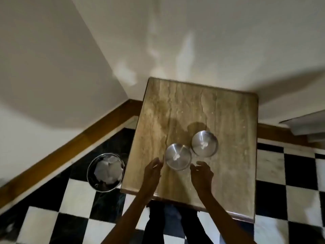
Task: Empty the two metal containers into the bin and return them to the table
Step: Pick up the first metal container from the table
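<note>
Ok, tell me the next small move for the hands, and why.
Probably close both hands onto the near container: the left hand and right hand flank it, open and apparently not gripping. Something small and white sits inside, and the bin stands on the floor left of the table.

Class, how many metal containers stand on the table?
2: the near container stands between the two open hands, the far container just beyond it to the right. None appears hidden.

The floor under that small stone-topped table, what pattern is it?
The tiled floor is a black-and-white checkerboard, clearest in the head view, right of the marble-look table.
</note>
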